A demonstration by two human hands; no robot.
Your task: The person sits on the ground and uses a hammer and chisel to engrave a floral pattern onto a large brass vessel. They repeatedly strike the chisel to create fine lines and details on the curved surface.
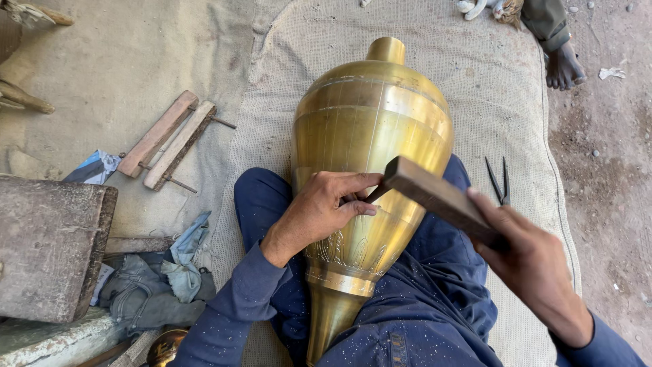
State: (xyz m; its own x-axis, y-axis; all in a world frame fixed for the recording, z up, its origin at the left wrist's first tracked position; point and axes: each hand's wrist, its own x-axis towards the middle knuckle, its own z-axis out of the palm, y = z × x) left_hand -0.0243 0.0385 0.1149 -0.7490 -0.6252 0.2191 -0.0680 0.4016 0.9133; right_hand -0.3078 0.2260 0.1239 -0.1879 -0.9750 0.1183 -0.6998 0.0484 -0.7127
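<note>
A large brass vase (370, 136) lies across the person's lap on a woven mat (516, 102), neck pointing toward the mat's far edge. The left hand (322, 207) pinches a thin chisel-like tool against the vase's belly; the right hand (533, 261) is closed round a wooden block (438, 197) raised above it. Polished metal — likely heavy, rigid, slippery — best steadied at the narrow foot or neck. Metal pliers (499, 180) lie near the mat's right edge.

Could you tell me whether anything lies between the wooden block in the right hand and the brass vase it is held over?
Only the left hand does: it rests on the brass vase and pinches a small tool right under the end of the wooden block, which the right hand holds in its grip. Otherwise nothing visible.
</note>
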